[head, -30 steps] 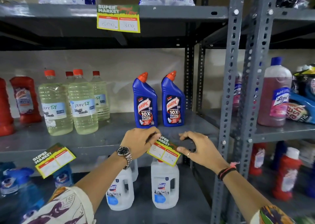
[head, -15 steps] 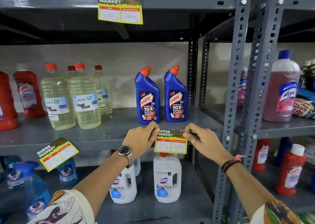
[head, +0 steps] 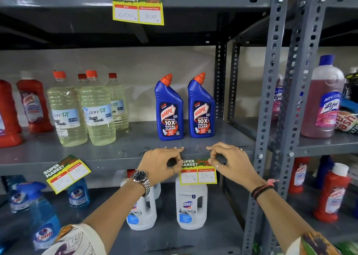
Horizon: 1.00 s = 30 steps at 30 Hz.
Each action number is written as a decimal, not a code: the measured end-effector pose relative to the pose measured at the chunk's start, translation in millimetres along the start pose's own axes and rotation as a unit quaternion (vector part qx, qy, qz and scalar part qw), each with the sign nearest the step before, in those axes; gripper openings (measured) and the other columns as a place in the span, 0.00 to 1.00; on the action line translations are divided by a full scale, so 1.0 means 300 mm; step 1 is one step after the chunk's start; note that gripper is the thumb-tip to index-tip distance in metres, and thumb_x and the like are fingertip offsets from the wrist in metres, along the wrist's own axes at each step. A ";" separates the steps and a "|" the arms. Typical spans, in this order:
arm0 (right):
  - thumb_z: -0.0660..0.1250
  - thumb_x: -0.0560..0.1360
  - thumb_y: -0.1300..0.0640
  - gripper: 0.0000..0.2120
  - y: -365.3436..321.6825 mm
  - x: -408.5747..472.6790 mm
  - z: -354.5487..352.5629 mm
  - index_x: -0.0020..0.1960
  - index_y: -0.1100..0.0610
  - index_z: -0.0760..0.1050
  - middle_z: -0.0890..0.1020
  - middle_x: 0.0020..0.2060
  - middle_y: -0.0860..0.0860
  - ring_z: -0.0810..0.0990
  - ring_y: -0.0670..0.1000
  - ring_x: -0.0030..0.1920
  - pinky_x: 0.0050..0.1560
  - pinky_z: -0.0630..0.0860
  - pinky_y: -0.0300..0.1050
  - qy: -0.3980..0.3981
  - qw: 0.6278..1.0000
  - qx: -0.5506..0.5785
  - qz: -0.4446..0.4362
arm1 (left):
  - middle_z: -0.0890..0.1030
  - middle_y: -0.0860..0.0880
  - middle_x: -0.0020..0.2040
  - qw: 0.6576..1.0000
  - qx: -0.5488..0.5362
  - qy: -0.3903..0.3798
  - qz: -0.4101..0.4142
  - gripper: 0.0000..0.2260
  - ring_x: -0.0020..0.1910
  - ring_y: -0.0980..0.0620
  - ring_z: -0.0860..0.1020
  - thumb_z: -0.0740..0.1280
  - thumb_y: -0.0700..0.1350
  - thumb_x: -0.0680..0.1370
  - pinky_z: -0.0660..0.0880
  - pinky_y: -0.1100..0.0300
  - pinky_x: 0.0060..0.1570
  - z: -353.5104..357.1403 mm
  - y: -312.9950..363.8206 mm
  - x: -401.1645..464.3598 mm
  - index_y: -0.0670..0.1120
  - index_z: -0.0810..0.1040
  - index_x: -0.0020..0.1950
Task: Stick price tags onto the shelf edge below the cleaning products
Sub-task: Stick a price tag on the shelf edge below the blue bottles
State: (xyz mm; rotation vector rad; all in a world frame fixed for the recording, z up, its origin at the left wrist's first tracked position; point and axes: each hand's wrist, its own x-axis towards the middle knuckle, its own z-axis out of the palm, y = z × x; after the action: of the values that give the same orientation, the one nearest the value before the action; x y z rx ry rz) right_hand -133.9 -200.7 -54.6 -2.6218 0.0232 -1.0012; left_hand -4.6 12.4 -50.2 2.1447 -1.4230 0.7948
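Observation:
A yellow and green price tag [head: 197, 172] marked 300 and 150 lies flat and level against the grey shelf edge [head: 116, 162], right below two blue Harpic bottles [head: 185, 107]. My left hand [head: 161, 164] pinches the tag's top left corner, fingertips resting on the shelf lip. My right hand [head: 228, 162] pinches its top right corner in the same way. Both hands cover the tag's upper corners.
A second tag [head: 66, 172] hangs crooked on the same edge under the bleach bottles [head: 87, 109]. Another tag [head: 138, 7] sits on the upper shelf edge. White Domex jugs [head: 190, 204] stand below the hands. A perforated grey upright [head: 269, 119] rises just right of my right hand.
The tag went from tilted and held off the edge to level against it below the Harpic bottles. Both hands rose to its top corners.

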 end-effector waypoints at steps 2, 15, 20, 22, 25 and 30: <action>0.68 0.71 0.54 0.10 -0.005 0.002 0.006 0.36 0.45 0.68 0.83 0.51 0.40 0.72 0.28 0.47 0.46 0.68 0.36 0.017 1.000 0.000 0.003 | 0.82 0.61 0.54 1.000 0.007 0.001 -0.019 0.04 0.44 0.57 0.82 0.66 0.53 0.69 0.75 0.64 0.36 -0.004 0.004 0.012 0.54 0.77 0.38; 0.69 0.69 0.54 0.09 -0.029 0.002 0.045 0.39 0.48 0.68 0.85 0.45 0.44 0.82 0.47 0.42 0.38 0.77 0.46 0.099 0.994 -0.040 0.020 | 0.66 0.64 0.22 0.995 0.006 0.033 -0.092 0.12 0.22 0.66 0.64 0.73 0.50 0.65 0.57 0.70 0.28 -0.015 0.033 0.047 0.47 0.72 0.29; 0.72 0.66 0.39 0.17 -0.050 0.021 0.056 0.43 0.48 0.68 0.81 0.38 0.42 0.78 0.43 0.38 0.38 0.74 0.43 0.117 0.991 -0.038 0.047 | 0.82 0.61 0.34 0.992 -0.022 0.034 -0.117 0.15 0.30 0.66 0.72 0.73 0.56 0.66 0.62 0.69 0.27 -0.009 0.041 0.050 0.51 0.70 0.28; 0.72 0.66 0.38 0.18 -0.051 0.027 0.057 0.43 0.46 0.67 0.81 0.38 0.42 0.78 0.43 0.37 0.38 0.73 0.42 0.115 0.991 -0.032 0.056 | 0.84 0.59 0.39 0.990 -0.040 0.039 -0.126 0.15 0.36 0.62 0.78 0.72 0.58 0.66 0.68 0.67 0.29 -0.002 0.037 0.050 0.53 0.69 0.30; 0.73 0.67 0.43 0.17 -0.042 0.020 0.043 0.42 0.44 0.63 0.83 0.41 0.41 0.79 0.42 0.41 0.39 0.75 0.44 0.085 0.994 -0.018 0.058 | 0.84 0.57 0.39 0.992 -0.047 0.038 -0.108 0.15 0.37 0.56 0.80 0.71 0.59 0.67 0.69 0.64 0.30 0.001 0.025 0.042 0.55 0.67 0.36; 0.71 0.71 0.55 0.16 -0.036 0.017 0.005 0.41 0.48 0.62 0.85 0.48 0.42 0.83 0.47 0.49 0.44 0.78 0.50 0.032 0.998 -0.012 0.058 | 0.83 0.58 0.51 0.993 -0.074 -0.020 -0.086 0.13 0.41 0.52 0.81 0.69 0.52 0.71 0.75 0.56 0.38 -0.021 0.000 0.026 0.55 0.65 0.44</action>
State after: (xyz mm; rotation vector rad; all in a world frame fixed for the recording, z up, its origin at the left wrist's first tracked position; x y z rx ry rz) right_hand -130.3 -190.8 -49.1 -2.5761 0.2017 -1.0498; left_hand -3.6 11.0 -40.2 2.1433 -1.2551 0.5671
